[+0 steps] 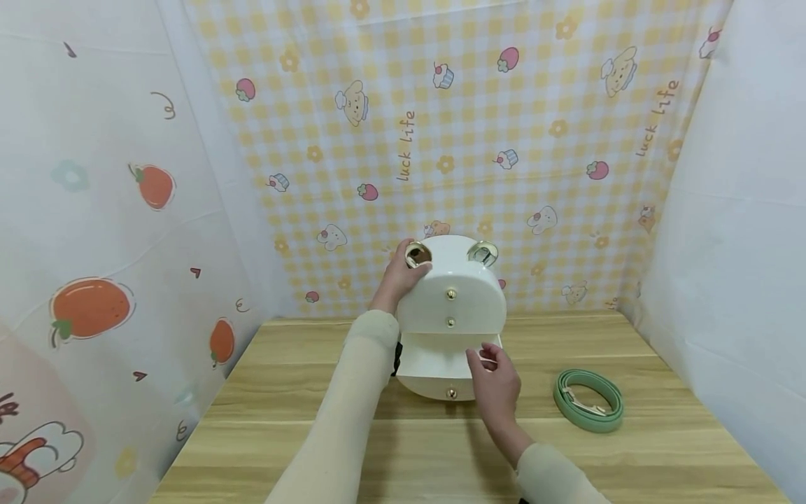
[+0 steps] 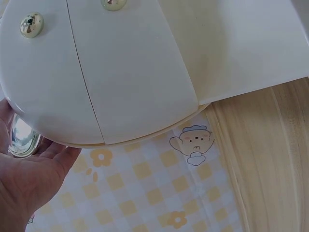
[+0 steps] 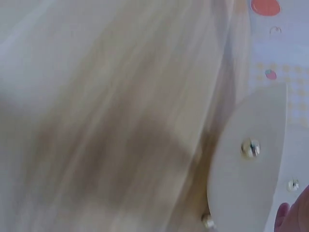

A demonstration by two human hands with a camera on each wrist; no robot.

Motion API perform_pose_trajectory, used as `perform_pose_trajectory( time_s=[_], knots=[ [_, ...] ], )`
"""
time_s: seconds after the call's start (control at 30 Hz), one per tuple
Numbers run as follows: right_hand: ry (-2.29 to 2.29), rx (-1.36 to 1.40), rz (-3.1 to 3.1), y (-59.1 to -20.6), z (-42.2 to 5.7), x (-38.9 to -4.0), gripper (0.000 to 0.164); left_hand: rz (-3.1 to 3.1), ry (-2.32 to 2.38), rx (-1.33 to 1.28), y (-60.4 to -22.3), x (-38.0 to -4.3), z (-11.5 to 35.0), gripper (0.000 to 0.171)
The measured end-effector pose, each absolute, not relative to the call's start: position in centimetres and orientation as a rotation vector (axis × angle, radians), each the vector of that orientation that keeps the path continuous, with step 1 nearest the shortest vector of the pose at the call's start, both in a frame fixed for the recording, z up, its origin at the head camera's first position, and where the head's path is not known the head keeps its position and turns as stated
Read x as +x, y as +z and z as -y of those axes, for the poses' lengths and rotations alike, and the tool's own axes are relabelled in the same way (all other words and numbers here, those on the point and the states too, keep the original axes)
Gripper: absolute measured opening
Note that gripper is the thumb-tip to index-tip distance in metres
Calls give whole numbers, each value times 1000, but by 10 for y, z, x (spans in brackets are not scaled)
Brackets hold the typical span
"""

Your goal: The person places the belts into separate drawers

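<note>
A white storage box (image 1: 422, 304) with a rounded top, gold ear-shaped pieces and gold knobs stands at mid-table in the head view. Its bottom drawer (image 1: 434, 357) is pulled out, and I see nothing inside the visible part. My left hand (image 1: 401, 276) grips the box's upper left corner around the gold ear, thumb in front. In the left wrist view that same hand (image 2: 36, 176) curls about the ear (image 2: 24, 137). Over the drawer's front right part hovers my right hand (image 1: 497, 385), fingers loosely bent, with nothing visible in it.
A coiled green belt (image 1: 592, 422) with a light metal buckle lies on the wooden table (image 1: 661, 455), right of the box. Behind the box hangs a yellow checked cloth (image 1: 466, 189). White printed cloths border the table on both sides.
</note>
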State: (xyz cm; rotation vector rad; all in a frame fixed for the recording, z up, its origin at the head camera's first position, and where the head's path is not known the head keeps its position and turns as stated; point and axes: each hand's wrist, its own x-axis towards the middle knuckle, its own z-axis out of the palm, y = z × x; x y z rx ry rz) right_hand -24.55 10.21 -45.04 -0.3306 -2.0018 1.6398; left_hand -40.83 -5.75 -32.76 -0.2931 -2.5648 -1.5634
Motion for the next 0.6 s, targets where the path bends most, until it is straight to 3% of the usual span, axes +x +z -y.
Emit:
perform_pose_trajectory(
  time_s=[0.6],
  knots=[
    [1719, -272, 2159, -435, -173, -254, 57, 2558, -1580, -302, -326, -406, 58, 70]
  ],
)
